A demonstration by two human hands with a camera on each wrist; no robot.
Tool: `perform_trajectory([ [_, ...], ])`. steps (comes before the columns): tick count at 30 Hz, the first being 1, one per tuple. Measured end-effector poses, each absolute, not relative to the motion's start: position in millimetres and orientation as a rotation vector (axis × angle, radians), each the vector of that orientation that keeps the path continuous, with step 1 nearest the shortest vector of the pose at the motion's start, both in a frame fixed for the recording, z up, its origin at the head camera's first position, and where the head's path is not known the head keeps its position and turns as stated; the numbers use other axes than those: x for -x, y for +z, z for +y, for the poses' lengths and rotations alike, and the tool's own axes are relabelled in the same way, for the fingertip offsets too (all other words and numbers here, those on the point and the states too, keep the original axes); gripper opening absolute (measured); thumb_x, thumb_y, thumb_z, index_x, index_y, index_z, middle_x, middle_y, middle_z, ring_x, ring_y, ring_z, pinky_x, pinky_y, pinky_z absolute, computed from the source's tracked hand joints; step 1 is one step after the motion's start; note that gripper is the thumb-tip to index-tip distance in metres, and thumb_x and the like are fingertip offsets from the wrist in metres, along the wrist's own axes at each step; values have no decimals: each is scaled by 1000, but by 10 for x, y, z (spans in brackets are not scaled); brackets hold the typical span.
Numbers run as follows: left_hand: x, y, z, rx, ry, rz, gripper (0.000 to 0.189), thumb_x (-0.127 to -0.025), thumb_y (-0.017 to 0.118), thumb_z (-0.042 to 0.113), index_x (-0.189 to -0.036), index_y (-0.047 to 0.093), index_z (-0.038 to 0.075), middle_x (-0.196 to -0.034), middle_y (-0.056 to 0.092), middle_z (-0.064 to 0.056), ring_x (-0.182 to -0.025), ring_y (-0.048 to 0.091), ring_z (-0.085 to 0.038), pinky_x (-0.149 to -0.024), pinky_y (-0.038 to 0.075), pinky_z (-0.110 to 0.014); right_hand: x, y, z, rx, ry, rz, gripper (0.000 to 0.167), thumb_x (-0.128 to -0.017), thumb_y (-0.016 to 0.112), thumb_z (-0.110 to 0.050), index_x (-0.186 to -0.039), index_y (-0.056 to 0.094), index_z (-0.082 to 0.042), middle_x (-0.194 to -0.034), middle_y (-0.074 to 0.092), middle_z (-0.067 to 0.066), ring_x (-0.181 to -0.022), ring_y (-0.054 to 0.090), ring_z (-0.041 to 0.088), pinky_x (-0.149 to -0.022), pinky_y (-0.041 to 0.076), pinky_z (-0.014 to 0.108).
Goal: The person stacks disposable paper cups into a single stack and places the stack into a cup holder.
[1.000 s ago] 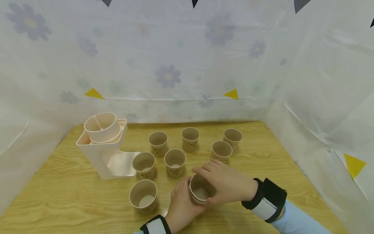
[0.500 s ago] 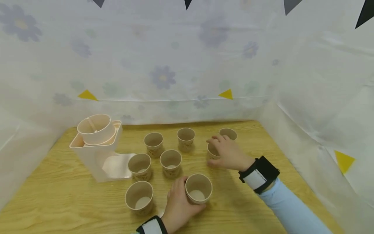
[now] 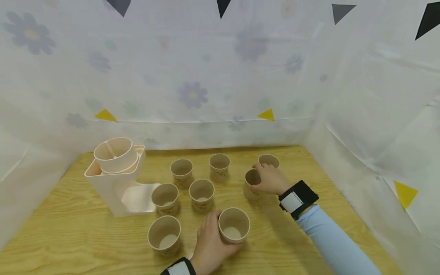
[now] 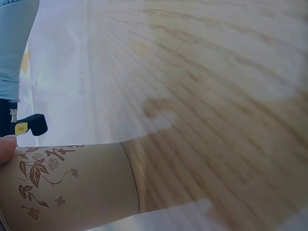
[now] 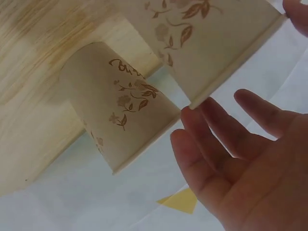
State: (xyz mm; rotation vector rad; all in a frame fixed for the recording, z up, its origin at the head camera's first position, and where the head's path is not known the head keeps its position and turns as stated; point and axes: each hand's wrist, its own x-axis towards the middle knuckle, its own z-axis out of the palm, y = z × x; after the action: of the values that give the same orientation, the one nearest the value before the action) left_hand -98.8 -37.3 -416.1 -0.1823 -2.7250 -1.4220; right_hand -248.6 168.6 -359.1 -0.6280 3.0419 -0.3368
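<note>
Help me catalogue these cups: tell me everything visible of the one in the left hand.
This beige cup looks like paper, with a rounded rim, walls narrowing toward the base, and brown leaf and flower print outside. Its mouth faces up and its inside looks empty. It is near the front of the table, the left hand wrapped round its side. Whether its base touches the table is unclear.

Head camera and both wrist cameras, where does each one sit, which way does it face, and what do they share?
Head: worn on the head, facing forward and down over the table; the left hand, right hand and right sleeve show.
Left wrist: on that wrist, facing the held cup; a fingertip and light blue sleeve show.
Right wrist: on that wrist, facing a nearer cup and a farther cup; fingers show.
Shared: head and left wrist both see the held cup.
</note>
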Motion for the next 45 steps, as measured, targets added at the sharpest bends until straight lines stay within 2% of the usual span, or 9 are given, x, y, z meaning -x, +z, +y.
perform_trajectory([
  [6, 998, -4152, -378, 189, -1434, -2719, 83, -59, 87, 32, -125, 42, 7, -115, 51, -6, -113, 46, -26, -92, 33, -55, 2479, -3561, 1712, 631, -385, 3028, 73, -76, 72, -40, -133, 46, -3, -127, 51, 25, -114, 48, 44, -89, 44, 53],
  [10, 1010, -4151, -381, 190, -1431, -2715, 84, -59, 87, 32, -125, 42, 7, -115, 51, -7, -112, 46, -26, -90, 33, -54, 2377, -3382, 1697, 698, -435, 3044, 73, -74, 72, -38, -133, 46, -4, -128, 50, 23, -117, 47, 42, -91, 43, 53],
  [17, 1014, -4160, -391, 201, -1402, -2658, 81, -56, 88, 31, -120, 44, 5, -111, 52, -5, -109, 48, -25, -88, 35, -50, 1955, -2828, 1559, 1004, -548, 3053, 75, -71, 75, -35, -135, 45, -7, -122, 54, 14, -114, 49, 31, -93, 43, 47],
  [23, 1011, -4167, -412, 220, -1414, -2664, 78, -59, 87, 29, -120, 43, 5, -111, 51, -5, -109, 47, -24, -87, 35, -49, 1596, -2601, 1460, 1270, -620, 2963, 75, -69, 78, -32, -133, 45, -10, -118, 55, 6, -109, 51, 20, -88, 47, 38],
  [31, 967, -4181, -415, 196, -1434, -2722, 78, -62, 85, 33, -122, 42, 6, -113, 50, -6, -110, 46, -26, -85, 36, -48, 1425, -2773, 1345, 1369, -504, 2843, 72, -69, 76, -34, -132, 46, -14, -120, 51, 0, -108, 50, 12, -89, 47, 31],
  [36, 963, -4180, -409, 205, -1437, -2714, 77, -63, 84, 32, -121, 42, 5, -113, 50, -6, -110, 46, -26, -84, 36, -47, 1421, -2946, 1304, 1393, -468, 2826, 72, -66, 77, -34, -129, 48, -13, -119, 54, -1, -108, 51, 13, -90, 47, 33],
  [45, 962, -4189, -387, 220, -1414, -2687, 77, -62, 85, 29, -121, 43, 3, -113, 52, -9, -111, 46, -28, -87, 35, -52, 1459, -3186, 1304, 1415, -441, 2799, 73, -64, 79, -31, -128, 50, -11, -117, 55, 0, -107, 52, 16, -90, 46, 34],
])
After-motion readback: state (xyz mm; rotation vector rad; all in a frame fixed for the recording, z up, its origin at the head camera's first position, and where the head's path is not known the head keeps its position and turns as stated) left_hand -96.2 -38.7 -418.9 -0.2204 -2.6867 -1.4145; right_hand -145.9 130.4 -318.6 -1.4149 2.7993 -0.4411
